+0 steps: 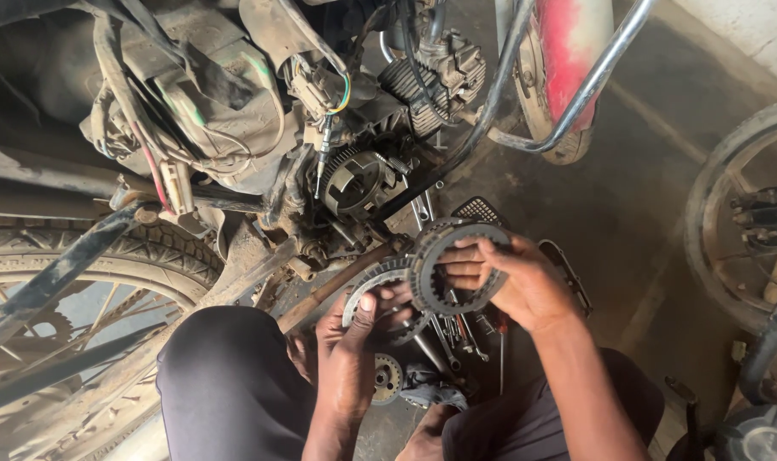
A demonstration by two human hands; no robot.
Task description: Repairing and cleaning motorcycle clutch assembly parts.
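Note:
My right hand (525, 282) grips a stack of dark toothed clutch plates (444, 243), fingers through the centre hole. My left hand (354, 341) holds a single thin ring-shaped clutch plate (373, 280) just left of and partly behind the stack, thumb pressed on its rim. Both hands are below the motorcycle's open clutch basket (352, 182), which sits exposed on the engine (431, 77).
The rear tyre (149, 256) with spokes lies at left. Wrenches and small parts (457, 333) lie on the floor between my knees, with a small gear (387, 376). A chrome crash bar (576, 94) and red fender (568, 43) are at top. Another wheel (739, 222) stands at right.

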